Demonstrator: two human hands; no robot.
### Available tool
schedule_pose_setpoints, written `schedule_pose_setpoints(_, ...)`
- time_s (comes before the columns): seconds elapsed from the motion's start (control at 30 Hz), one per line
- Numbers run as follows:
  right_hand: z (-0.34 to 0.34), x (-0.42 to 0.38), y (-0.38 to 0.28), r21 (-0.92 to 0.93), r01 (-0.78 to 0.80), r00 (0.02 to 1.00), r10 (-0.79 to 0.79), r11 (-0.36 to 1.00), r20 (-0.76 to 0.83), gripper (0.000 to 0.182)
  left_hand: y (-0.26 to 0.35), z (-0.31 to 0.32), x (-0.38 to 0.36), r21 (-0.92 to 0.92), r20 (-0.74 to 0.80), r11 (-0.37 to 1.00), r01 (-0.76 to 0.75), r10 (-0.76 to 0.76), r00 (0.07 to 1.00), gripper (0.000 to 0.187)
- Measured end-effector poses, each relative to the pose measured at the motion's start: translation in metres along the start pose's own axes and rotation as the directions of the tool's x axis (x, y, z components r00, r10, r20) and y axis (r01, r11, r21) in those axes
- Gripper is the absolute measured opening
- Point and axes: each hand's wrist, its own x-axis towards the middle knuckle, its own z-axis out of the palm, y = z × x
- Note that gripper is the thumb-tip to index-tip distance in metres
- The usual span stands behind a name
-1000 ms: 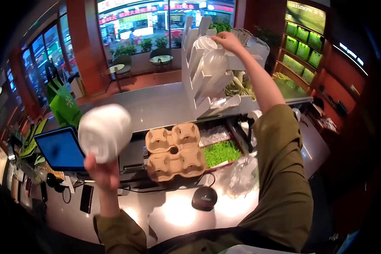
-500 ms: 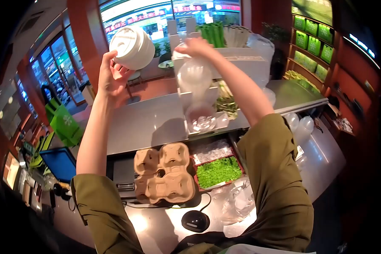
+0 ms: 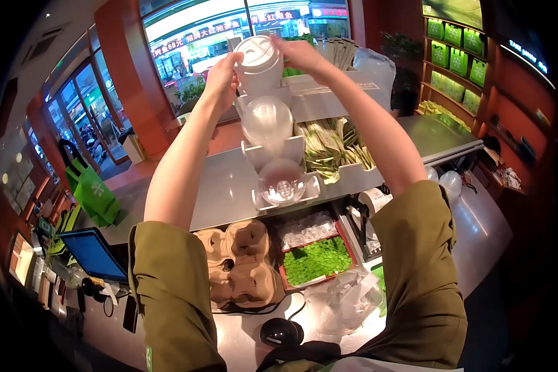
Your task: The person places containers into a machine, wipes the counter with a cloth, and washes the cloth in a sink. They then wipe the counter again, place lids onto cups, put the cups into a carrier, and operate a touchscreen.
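A stack of white plastic cup lids [image 3: 256, 60] sits at the top of a tiered lid holder [image 3: 273, 150], above stacks of clear domed lids [image 3: 267, 121]. My left hand [image 3: 222, 79] is closed on the stack's left side, fingers curled at its edge. From the right, my right hand [image 3: 301, 57] grips the upper right edge of the same stack; its fingertips are partly hidden. Another group of clear lids [image 3: 281, 183] rests in the lowest tier. Beside the holder are many paper-wrapped straws or packets [image 3: 335, 146] in a bin.
Brown pulp cup carriers [image 3: 248, 282] lie below, left of a tray of small green pieces [image 3: 317, 259]. A black scanner-like device [image 3: 281, 332] and crumpled clear plastic [image 3: 344, 301] are near my body. A tablet screen [image 3: 93, 253] and green bag [image 3: 93, 192] stand at left.
My left hand has carried the lid stack rightward to the holder's top. My right hand has shifted slightly up to meet it, and the view has turned a little.
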Motion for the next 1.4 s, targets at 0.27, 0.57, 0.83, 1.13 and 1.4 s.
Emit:
schedule_pose_setpoints(0.27, 0.023, -0.002, 0.027, -0.332, 0.073, 0.997, -0.057, 0.94, 0.058, 0.065, 0.004, 0.007, -0.026, 0.268, 0.008, 0.939, 0.214, -0.224, 0.974, 0.053)
schedule_pose_setpoints(0.57, 0.023, -0.019, 0.03, -0.194, -0.008, 1.0, 0.008, 0.981, -0.004, 0.084, -0.015, 0.004, -0.018, 0.39, -0.02, 0.9, 0.193, -0.201, 0.979, 0.066)
schedule_pose_setpoints(0.83, -0.041, -0.133, 0.006, -0.382, 0.112, 0.97, -0.185, 0.917, -0.159, 0.077, -0.011, 0.011, -0.028, 0.417, -0.174, 0.884, 0.213, -0.152, 0.973, 0.082)
schedule_pose_setpoints(1.13, -0.18, -0.566, -0.033, 0.05, -0.221, 0.565, 0.169, 0.974, -0.808, 0.038, 0.049, -0.1, -0.27, 0.676, -0.071, 0.711, -0.192, 0.322, 0.944, 0.051)
schedule_pose_setpoints(1.4, -0.047, -0.806, 0.019, 0.725, -0.04, -0.328, 0.676, 0.688, -0.659, 0.025, -0.035, -0.153, -0.457, 0.294, -0.462, 0.85, 0.436, -0.274, 0.844, 0.038)
